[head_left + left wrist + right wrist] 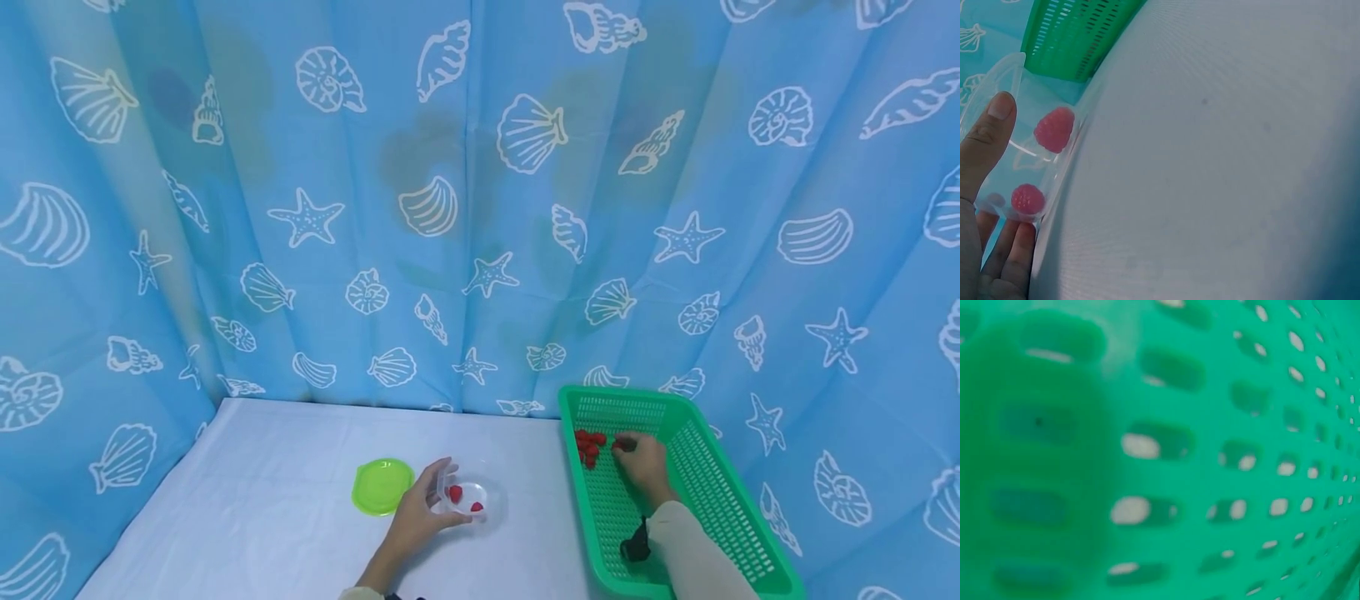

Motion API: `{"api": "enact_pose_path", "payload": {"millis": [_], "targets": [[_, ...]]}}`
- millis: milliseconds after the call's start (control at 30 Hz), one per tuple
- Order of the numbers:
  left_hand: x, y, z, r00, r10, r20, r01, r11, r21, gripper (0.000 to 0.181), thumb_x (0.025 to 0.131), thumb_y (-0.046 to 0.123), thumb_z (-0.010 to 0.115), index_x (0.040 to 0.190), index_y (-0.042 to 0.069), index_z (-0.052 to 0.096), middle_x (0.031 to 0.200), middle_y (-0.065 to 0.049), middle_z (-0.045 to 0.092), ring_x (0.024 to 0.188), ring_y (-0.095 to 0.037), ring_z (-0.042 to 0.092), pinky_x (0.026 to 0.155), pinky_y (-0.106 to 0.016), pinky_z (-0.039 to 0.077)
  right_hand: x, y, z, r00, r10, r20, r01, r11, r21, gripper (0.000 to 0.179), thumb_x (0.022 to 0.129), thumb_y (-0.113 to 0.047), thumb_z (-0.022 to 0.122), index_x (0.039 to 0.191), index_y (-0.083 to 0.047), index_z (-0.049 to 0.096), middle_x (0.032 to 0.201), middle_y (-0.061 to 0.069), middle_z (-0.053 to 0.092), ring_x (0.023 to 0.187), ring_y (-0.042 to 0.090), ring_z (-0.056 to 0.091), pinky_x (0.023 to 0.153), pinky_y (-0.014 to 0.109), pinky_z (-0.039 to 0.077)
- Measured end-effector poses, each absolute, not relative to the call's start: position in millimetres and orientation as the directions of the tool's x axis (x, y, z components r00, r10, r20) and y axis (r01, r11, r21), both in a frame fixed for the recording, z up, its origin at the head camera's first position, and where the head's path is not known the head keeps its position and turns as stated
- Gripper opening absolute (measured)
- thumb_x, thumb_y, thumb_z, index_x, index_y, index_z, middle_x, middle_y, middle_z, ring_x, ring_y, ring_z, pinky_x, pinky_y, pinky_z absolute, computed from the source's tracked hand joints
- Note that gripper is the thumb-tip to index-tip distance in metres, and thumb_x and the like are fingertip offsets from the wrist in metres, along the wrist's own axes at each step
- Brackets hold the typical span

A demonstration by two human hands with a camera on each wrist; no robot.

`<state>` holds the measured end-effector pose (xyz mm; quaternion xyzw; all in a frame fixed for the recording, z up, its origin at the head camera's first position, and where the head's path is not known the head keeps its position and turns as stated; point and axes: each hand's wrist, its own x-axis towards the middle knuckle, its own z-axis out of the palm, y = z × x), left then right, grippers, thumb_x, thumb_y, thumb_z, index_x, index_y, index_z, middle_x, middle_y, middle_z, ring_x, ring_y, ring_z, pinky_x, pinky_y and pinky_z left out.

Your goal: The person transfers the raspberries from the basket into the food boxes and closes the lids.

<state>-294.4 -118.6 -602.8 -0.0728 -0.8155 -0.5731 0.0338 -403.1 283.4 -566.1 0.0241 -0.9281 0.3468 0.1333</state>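
The left hand (418, 510) curls round a clear plastic tub (470, 490) with two raspberries (1054, 129) inside. Over in the green basket (701, 457), the right hand (645, 465) pinches another raspberry (618, 447), just beside a raspberry cluster (590, 450).

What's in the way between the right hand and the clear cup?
The basket's left wall stands between them, with a few berries just inside it. The right hand would likely need to lift over that wall. Beyond it, nothing visible blocks the way to the cup.
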Motion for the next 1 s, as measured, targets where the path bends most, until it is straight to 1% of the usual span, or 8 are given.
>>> {"api": "enact_pose_path", "payload": {"millis": [100,200,300,467,633,800,900,1000], "targets": [[-295,-118,-604,-0.986,0.082,0.142,0.161,0.332,0.929,0.1,0.063,0.048,0.088,0.146,0.019,0.042,0.139,0.001,0.054,0.134,-0.029,0.043,0.102,-0.046,0.044,-404,282,-562,-0.957,0.07,0.281,-0.136,0.747,-0.651,0.026,0.087,-0.004,0.069,0.112,0.005,0.068,0.104,0.021,0.069,0.099,0.037,0.064,0.083,0.051,0.053],[-294,-118,-605,-0.986,0.086,0.144,0.164,0.333,0.929,0.099,0.063,0.049,0.088,0.146,0.019,0.042,0.139,0.001,0.055,0.134,-0.029,0.043,0.102,-0.046,0.044,-406,278,-555,-0.94,0.087,0.33,-0.167,0.726,-0.667,0.026,0.088,-0.008,0.07,0.112,0.003,0.069,0.104,0.02,0.07,0.1,0.036,0.064,0.083,0.051,0.053],[-294,-118,-605,-0.986,0.089,0.141,0.163,0.328,0.93,0.1,0.063,0.048,0.088,0.146,0.019,0.042,0.139,0.001,0.054,0.135,-0.029,0.043,0.102,-0.046,0.044,-408,271,-543,-0.917,0.089,0.389,-0.219,0.704,-0.676,0.025,0.088,-0.013,0.073,0.11,0.0,0.071,0.102,0.016,0.071,0.097,0.033,0.065,0.079,0.05,0.055],[-293,-118,-604,-0.985,0.093,0.145,0.168,0.331,0.929,0.1,0.062,0.05,0.088,0.146,0.021,0.042,0.14,0.002,0.054,0.135,-0.028,0.043,0.102,-0.046,0.044,-409,256,-514,-0.887,0.072,0.456,-0.293,0.677,-0.676,0.022,0.087,-0.02,0.075,0.105,-0.007,0.074,0.101,0.01,0.072,0.093,0.028,0.068,0.072,0.045,0.057],[-294,-119,-604,-0.988,0.084,0.132,0.153,0.345,0.926,0.1,0.061,0.052,0.088,0.146,0.024,0.042,0.139,0.005,0.054,0.135,-0.025,0.043,0.102,-0.045,0.044,-406,240,-484,-0.844,0.047,0.535,-0.379,0.654,-0.655,0.022,0.085,-0.023,0.077,0.103,-0.01,0.076,0.102,0.008,0.072,0.094,0.025,0.068,0.072,0.039,0.059],[-294,-119,-602,-0.988,0.084,0.133,0.154,0.336,0.929,0.101,0.061,0.052,0.088,0.146,0.023,0.042,0.139,0.004,0.054,0.135,-0.027,0.043,0.103,-0.046,0.044,-399,222,-458,-0.84,-0.001,0.543,-0.452,0.556,-0.698,0.025,0.086,-0.024,0.076,0.106,-0.009,0.075,0.105,0.004,0.071,0.097,0.02,0.067,0.076,0.024,0.058],[-294,-119,-601,-0.987,0.083,0.138,0.158,0.331,0.93,0.101,0.061,0.052,0.088,0.146,0.022,0.042,0.14,0.002,0.054,0.135,-0.028,0.043,0.103,-0.046,0.044,-392,209,-443,-0.847,-0.037,0.531,-0.474,0.505,-0.721,0.026,0.086,-0.023,0.076,0.107,-0.008,0.075,0.105,0.003,0.07,0.097,0.019,0.067,0.078,0.021,0.057],[-294,-118,-601,-0.987,0.083,0.14,0.16,0.327,0.932,0.101,0.062,0.05,0.088,0.146,0.021,0.042,0.14,0.001,0.054,0.135,-0.029,0.043,0.103,-0.047,0.044,-385,195,-432,-0.845,-0.072,0.53,-0.497,0.476,-0.726,0.025,0.086,-0.02,0.076,0.106,-0.005,0.074,0.105,0.004,0.07,0.097,0.019,0.067,0.078,0.022,0.057]]}}
